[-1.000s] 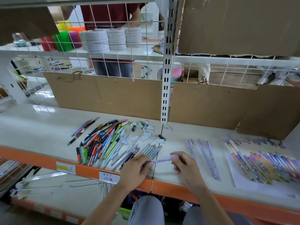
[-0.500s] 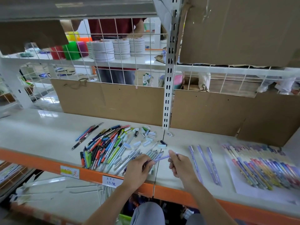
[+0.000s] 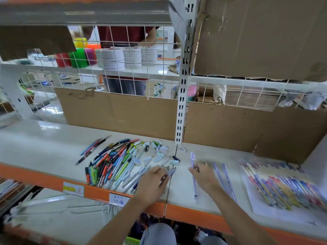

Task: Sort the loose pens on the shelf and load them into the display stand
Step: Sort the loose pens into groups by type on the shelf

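A heap of mixed loose pens (image 3: 115,163) lies on the white shelf (image 3: 44,144), with several loose caps (image 3: 159,152) beside it. My left hand (image 3: 152,183) reaches into the heap's right edge, and its fingers curl on a slim pen (image 3: 170,171) there. My right hand (image 3: 205,175) pinches a lilac pen (image 3: 194,184), which points away from me and is lifted off the shelf. Just right of that hand, two or three lilac pens (image 3: 224,179) lie side by side. Further right, rows of colourful pens (image 3: 283,188) lie on a white sheet. No display stand is visible.
A slotted white upright (image 3: 182,103) rises behind the heap, and cardboard panels (image 3: 120,112) back the shelf. The shelf's front edge is orange with price labels (image 3: 116,199). Behind the wire grid stand tape rolls (image 3: 113,59) and a person in a red top (image 3: 123,34).
My left hand has let go of the lilac pen and moved left into the heap. My right hand has swung the pen from crosswise to pointing away from me. The view has moved closer.
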Demonstrator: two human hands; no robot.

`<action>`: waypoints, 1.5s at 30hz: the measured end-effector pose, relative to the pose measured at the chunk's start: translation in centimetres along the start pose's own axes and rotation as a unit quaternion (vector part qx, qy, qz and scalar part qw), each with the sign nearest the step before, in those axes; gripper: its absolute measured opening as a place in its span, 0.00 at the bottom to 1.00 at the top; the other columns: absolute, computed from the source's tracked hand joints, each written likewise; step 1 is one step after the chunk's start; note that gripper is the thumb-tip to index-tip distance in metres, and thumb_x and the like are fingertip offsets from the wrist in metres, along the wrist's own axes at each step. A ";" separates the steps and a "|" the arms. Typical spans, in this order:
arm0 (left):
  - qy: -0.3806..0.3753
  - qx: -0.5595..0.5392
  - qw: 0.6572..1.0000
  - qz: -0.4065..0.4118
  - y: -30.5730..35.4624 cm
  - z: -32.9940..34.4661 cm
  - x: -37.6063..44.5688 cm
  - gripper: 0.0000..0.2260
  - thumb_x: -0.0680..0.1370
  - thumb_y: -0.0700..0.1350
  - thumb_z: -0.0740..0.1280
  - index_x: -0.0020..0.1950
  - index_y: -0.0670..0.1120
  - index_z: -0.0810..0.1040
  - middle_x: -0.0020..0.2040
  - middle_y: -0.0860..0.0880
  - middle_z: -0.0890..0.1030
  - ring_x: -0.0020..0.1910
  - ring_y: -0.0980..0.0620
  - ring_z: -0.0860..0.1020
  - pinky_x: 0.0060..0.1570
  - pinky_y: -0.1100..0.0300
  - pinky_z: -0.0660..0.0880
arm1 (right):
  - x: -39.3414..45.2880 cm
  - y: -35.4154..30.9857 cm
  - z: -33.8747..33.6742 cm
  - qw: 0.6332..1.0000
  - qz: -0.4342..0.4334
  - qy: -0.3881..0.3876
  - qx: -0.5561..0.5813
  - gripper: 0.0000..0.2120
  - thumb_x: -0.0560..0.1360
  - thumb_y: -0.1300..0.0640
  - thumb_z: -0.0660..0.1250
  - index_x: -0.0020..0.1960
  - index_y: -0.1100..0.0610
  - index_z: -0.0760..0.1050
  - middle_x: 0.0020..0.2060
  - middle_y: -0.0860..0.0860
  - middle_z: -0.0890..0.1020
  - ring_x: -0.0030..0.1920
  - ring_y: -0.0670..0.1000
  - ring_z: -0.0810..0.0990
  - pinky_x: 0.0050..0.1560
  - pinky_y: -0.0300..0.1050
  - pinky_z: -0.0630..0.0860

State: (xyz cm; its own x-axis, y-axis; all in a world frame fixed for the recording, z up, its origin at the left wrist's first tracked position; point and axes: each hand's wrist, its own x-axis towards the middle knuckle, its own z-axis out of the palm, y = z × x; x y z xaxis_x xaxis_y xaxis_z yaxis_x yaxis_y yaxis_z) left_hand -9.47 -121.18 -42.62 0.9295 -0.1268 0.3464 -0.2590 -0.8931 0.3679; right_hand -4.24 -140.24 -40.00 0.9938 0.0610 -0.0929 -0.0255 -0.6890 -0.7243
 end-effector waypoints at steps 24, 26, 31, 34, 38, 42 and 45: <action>0.011 -0.037 0.997 -0.064 -3.7 -0.2 -1.4 0.06 0.76 0.49 0.64 0.49 0.47 0.76 0.47 0.53 0.72 0.46 0.54 0.71 0.47 0.62 0.70 | 0.9 -1.4 4.9 0.967 -0.177 -0.075 -0.169 0.13 0.79 0.59 0.59 0.62 0.54 0.73 0.57 0.51 0.71 0.54 0.51 0.76 0.53 0.41 0.71; 0.023 -0.035 0.997 -0.063 -3.9 0.0 -1.4 0.05 0.76 0.47 0.64 0.48 0.46 0.76 0.46 0.52 0.72 0.45 0.54 0.71 0.45 0.62 0.69 | 1.1 -1.5 5.0 0.966 -0.179 -0.066 -0.173 0.10 0.79 0.58 0.60 0.59 0.55 0.73 0.55 0.50 0.72 0.53 0.50 0.77 0.51 0.39 0.70; 0.053 -0.013 0.995 -0.087 -4.1 0.3 -1.5 0.05 0.76 0.45 0.63 0.46 0.46 0.77 0.45 0.51 0.74 0.44 0.53 0.70 0.44 0.61 0.69 | 0.8 -1.9 5.9 0.964 -0.201 -0.084 -0.150 0.08 0.77 0.58 0.62 0.54 0.55 0.75 0.46 0.46 0.69 0.51 0.49 0.77 0.49 0.40 0.70; 0.069 -0.037 0.991 -0.113 -4.3 -0.1 -1.3 0.04 0.77 0.42 0.62 0.47 0.46 0.76 0.45 0.51 0.73 0.44 0.53 0.71 0.45 0.60 0.70 | 0.7 -1.6 6.3 0.966 -0.203 -0.080 -0.140 0.07 0.77 0.56 0.63 0.54 0.53 0.75 0.44 0.45 0.69 0.47 0.46 0.76 0.47 0.38 0.71; 0.106 -0.059 0.980 -0.157 -6.2 -1.6 0.4 0.05 0.79 0.40 0.61 0.47 0.46 0.76 0.46 0.51 0.75 0.45 0.53 0.72 0.46 0.62 0.70 | 0.7 -1.0 6.2 0.983 -0.165 -0.061 -0.050 0.08 0.77 0.60 0.64 0.54 0.53 0.75 0.42 0.43 0.71 0.39 0.37 0.71 0.40 0.27 0.66; 0.061 0.011 0.983 -0.173 -9.3 -2.5 2.8 0.11 0.78 0.39 0.62 0.60 0.43 0.76 0.57 0.47 0.74 0.58 0.49 0.69 0.55 0.57 0.69 | 0.3 -0.5 6.1 0.993 -0.100 -0.033 0.051 0.08 0.76 0.64 0.63 0.50 0.53 0.74 0.40 0.45 0.75 0.39 0.45 0.73 0.38 0.28 0.68; -0.009 0.067 0.985 -0.160 -10.3 -2.4 3.5 0.12 0.79 0.41 0.61 0.61 0.44 0.76 0.59 0.47 0.75 0.60 0.47 0.68 0.56 0.57 0.68 | 0.1 -0.4 6.1 0.992 -0.065 -0.014 0.103 0.08 0.75 0.66 0.61 0.48 0.54 0.73 0.37 0.46 0.76 0.36 0.45 0.73 0.35 0.30 0.68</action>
State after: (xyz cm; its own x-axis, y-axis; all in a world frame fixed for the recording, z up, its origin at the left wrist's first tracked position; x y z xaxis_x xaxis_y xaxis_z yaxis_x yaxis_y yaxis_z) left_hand -4.19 -111.41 -43.07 0.9624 0.1646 0.2161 0.0845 -0.9374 0.3379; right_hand -4.75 -135.54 -43.85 0.9868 0.1621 -0.0071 0.0779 -0.5114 -0.8558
